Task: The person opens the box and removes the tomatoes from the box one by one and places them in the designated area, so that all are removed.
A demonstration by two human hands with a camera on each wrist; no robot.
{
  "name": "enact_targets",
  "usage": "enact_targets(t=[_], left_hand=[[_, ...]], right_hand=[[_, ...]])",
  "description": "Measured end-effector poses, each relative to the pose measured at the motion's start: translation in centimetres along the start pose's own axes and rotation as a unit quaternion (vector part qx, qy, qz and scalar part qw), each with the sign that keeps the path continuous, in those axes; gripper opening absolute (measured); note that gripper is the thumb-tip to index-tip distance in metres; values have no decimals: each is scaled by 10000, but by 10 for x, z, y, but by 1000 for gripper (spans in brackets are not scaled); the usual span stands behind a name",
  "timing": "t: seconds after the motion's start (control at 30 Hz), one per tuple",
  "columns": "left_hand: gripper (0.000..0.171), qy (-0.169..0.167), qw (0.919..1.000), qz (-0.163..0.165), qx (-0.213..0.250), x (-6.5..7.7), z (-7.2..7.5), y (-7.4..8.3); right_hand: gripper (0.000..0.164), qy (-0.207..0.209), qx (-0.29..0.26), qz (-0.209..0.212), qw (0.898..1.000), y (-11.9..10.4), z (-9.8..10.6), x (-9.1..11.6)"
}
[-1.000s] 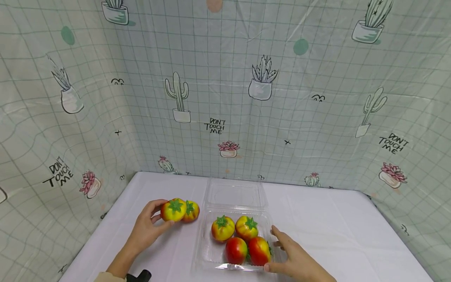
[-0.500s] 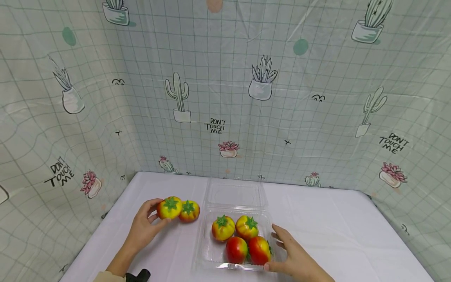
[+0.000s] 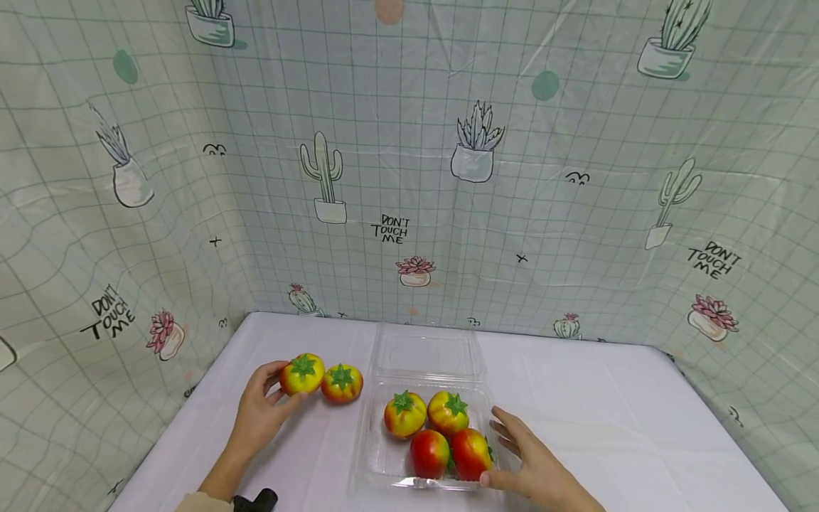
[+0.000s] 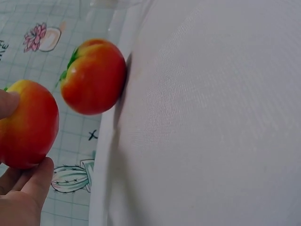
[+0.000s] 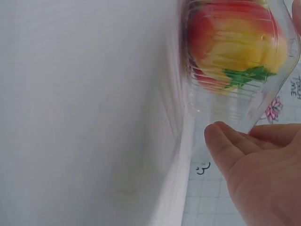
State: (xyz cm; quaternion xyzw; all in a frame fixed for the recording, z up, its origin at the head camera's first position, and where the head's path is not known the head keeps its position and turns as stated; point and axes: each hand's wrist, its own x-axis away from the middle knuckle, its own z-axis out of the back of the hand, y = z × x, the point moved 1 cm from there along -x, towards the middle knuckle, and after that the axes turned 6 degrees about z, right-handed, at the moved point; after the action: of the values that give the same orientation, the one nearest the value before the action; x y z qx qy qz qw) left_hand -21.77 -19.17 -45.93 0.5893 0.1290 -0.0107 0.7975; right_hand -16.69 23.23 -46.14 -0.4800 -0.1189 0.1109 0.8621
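Note:
My left hand [image 3: 259, 409] holds a red-yellow tomato [image 3: 302, 375] with a green star-shaped top, thumb and fingers around its sides. In the left wrist view this tomato [image 4: 30, 125] is raised off the white cloth. Just right of it a second tomato [image 3: 342, 384] rests on the table. A clear plastic clamshell box [image 3: 379, 462] lies with its lid folded back and several tomatoes [image 3: 429, 454] in its base. My right hand [image 3: 534, 462] rests at the box's near right corner, thumb at the front rim, fingers fairly straight along the side wall [image 5: 244, 106].
The box's transparent lid [image 3: 427, 355] lies flat behind the base. A white cloth [image 3: 589, 412] covers the table. Curtains [image 3: 409, 178] printed with cacti stand around its back and sides. A black object [image 3: 257, 500] shows by my left wrist.
My left hand has drawn its tomato slightly left and away from the second one, which is now fully visible. My right hand and the box have hardly moved.

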Motion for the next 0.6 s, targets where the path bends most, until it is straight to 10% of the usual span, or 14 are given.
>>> enact_targets(t=[0.6], left_hand=[[61,315,9962,798,173,-9,-5,-11]], right_hand=[[102,-279,99,748,9968,7,9,-3]])
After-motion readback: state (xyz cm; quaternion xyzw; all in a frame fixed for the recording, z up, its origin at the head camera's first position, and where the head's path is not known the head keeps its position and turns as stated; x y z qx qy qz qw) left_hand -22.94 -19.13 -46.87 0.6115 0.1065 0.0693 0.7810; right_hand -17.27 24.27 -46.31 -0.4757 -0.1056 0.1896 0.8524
